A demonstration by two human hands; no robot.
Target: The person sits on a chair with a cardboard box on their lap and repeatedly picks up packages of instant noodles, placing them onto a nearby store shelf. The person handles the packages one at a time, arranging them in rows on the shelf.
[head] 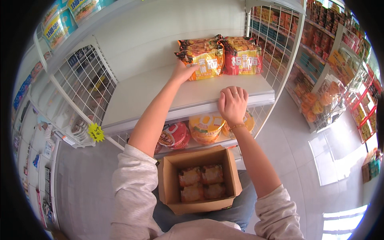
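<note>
My left hand (pixel 183 72) grips the left side of an orange noodle packet (pixel 207 66), which stands at the front of a row on the white shelf (pixel 144 99). More orange packets are lined up behind it. To its right stands a row of red noodle packets (pixel 243 61), close alongside. With fingers folded, my right hand (pixel 234 102) rests on the shelf's front edge and holds nothing visible. On my lap sits an open cardboard box (pixel 198 207); several noodle packets (pixel 202 183) lie flat at its bottom.
Below the shelf are round instant-noodle tubs, one red (pixel 174 135) and others yellow (pixel 206 129). White wire side panels (pixel 90 75) bound the shelf on both sides. Blue noodle tubs (pixel 58 28) stand on the shelf above. A yellow star-shaped price tag (pixel 96 132) hangs at left.
</note>
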